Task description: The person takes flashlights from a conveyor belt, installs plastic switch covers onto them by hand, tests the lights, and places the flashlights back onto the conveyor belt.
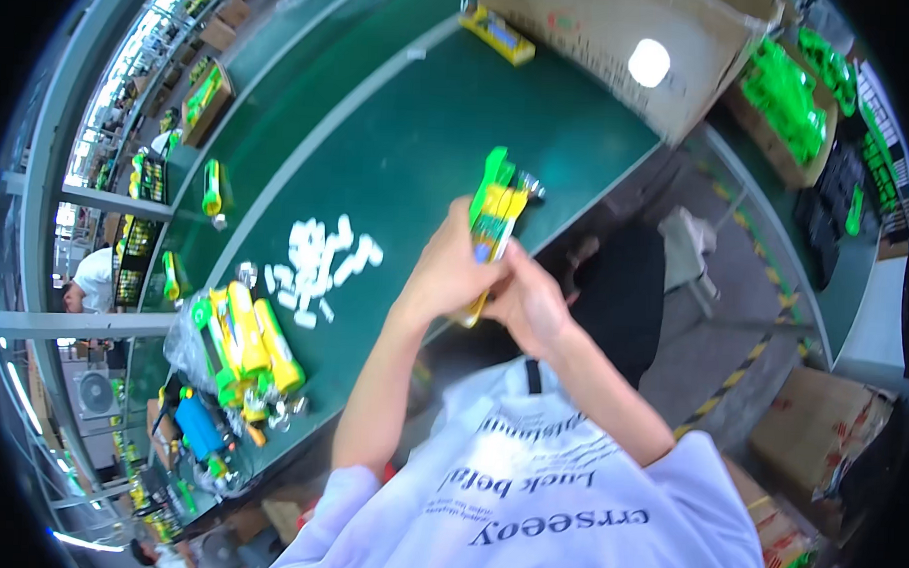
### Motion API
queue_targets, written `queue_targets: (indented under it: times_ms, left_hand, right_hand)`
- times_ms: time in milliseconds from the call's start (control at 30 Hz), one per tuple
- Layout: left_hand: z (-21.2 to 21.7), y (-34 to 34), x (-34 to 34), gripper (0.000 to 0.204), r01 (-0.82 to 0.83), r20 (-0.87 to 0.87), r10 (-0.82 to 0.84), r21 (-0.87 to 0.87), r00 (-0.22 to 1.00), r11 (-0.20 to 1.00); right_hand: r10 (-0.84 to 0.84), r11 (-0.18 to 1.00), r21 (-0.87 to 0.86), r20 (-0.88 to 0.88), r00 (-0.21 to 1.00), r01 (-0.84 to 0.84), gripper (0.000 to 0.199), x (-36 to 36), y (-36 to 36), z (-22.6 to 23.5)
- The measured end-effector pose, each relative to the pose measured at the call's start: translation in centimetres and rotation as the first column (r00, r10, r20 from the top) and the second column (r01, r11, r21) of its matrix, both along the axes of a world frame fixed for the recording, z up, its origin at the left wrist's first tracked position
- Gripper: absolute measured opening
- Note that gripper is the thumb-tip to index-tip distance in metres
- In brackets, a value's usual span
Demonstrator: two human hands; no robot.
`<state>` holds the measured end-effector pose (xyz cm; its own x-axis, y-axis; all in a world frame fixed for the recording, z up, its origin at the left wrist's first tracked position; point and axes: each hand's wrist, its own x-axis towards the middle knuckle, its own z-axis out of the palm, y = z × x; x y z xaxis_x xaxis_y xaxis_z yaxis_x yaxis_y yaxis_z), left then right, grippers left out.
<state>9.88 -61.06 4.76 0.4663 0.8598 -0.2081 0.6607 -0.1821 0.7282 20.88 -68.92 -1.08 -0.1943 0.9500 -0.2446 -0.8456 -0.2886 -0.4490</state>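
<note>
Both my hands are closed around a green-and-yellow plastic toy-like item (497, 207) with a shiny silvery piece at its far right end. It is held near the table's right edge, and its lower part is hidden by my fingers. My left hand (443, 269) wraps its left side. My right hand (534, 299) grips it from the right and below, close against the left hand. To the left, a loose cluster of small white pieces (315, 264) lies on the green table (399, 162). Beyond them is a pile of yellow-and-green items (241, 332), partly in clear plastic.
A blue cylindrical tool (200, 425) lies at the near left. A large cardboard box (623, 50) stands at the far right, beside a long yellow package (497, 33). Green parts fill another box (786, 100). Metal frame bars (83, 324) cross the left side.
</note>
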Motion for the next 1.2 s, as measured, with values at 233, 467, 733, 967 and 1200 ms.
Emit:
queue_targets:
  times_ms: [233, 467, 733, 967, 1200]
  left_hand:
    - [-0.1, -0.9, -2.7, 0.055, 0.141, 0.371, 0.005, -0.366, 0.929, 0.920]
    - [-0.2, -3.0, -4.8, 0.043, -0.075, 0.481, 0.258, -0.367, 0.838, 0.927]
    - [-0.6, -9.1, -4.4, 0.048, -0.338, 0.366, 0.264, 0.154, 0.892, 0.928]
    - [-2.5, -10.1, -3.7, 0.045, -0.349, 0.264, 0.275, 0.299, 0.925, 0.888]
    - [-2.6, -9.9, -3.5, 0.044, -0.350, 0.353, 0.254, 0.240, 0.901, 0.906]
  right_hand:
    - [-0.023, 0.997, -0.071, 0.117, 0.993, 0.031, 0.043, 0.0, -2.2, 0.1]
    - [0.004, 0.999, -0.041, 0.116, 0.993, 0.001, 0.041, -0.4, -2.8, 1.1]
    - [-0.093, 0.993, -0.050, 0.186, 0.978, 0.104, 0.040, -0.2, -2.5, 1.5]
    - [-0.059, 0.998, 0.006, 0.246, 0.967, 0.060, 0.042, -0.3, -2.8, 0.9]
    - [-0.005, 1.000, -0.004, 0.268, 0.963, 0.006, 0.041, 0.0, -3.1, 0.8]
